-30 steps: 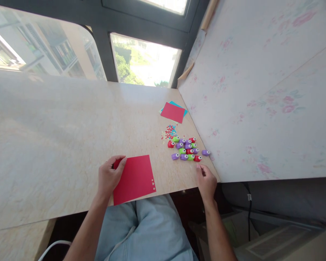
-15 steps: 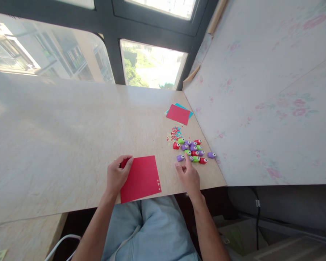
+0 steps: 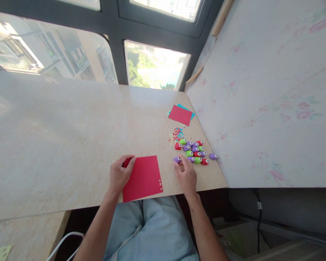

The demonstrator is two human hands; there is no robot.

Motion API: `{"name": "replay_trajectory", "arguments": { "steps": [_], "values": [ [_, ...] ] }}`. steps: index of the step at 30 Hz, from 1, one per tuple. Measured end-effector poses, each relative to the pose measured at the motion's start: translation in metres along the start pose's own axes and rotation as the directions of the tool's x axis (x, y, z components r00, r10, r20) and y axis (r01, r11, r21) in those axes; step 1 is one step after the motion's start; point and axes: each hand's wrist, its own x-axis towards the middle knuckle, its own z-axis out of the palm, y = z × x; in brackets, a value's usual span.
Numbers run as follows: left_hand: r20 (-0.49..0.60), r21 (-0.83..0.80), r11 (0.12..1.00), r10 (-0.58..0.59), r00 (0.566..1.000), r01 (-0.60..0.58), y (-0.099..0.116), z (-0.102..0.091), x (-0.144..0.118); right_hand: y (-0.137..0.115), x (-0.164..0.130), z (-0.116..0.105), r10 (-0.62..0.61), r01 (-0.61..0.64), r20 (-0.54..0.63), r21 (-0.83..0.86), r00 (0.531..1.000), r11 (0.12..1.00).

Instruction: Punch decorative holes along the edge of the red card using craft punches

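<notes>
right hand [image 3: 187, 178] shifted left, grasping purple punch [image 3: 176, 159]; left hand [image 3: 119, 175] pinching red sheet [image 3: 144, 178]

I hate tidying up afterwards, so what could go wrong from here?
The red square paper sheet reaches the front edge of the pale table, so it might bend there. The right hand, at a purple plastic punch, could knock nearby purple, green and red punches. Loose red, blue and cream paper bits lie near those and might scatter.

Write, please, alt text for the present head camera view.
Left hand holds a red sheet with small cutouts near its lower right corner; right hand touches a purple craft punch. More punches, confetti and stacked paper lie on the pale tabletop.
</notes>
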Motion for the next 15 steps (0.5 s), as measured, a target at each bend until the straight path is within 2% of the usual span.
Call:
{"name": "replay_trajectory", "arguments": {
  "steps": [8,15],
  "values": [
    [-0.001,0.006,1.000,0.002,1.000,-0.002,0.000,0.000,0.000,-0.009,0.012,0.013,0.009,-0.012,-0.113,-0.025,0.994,1.000],
    [-0.002,0.001,1.000,-0.001,1.000,0.001,0.000,0.000,0.000,-0.015,0.020,0.018,0.026,-0.031,-0.078,-0.064,0.997,0.997]
  ]
}}
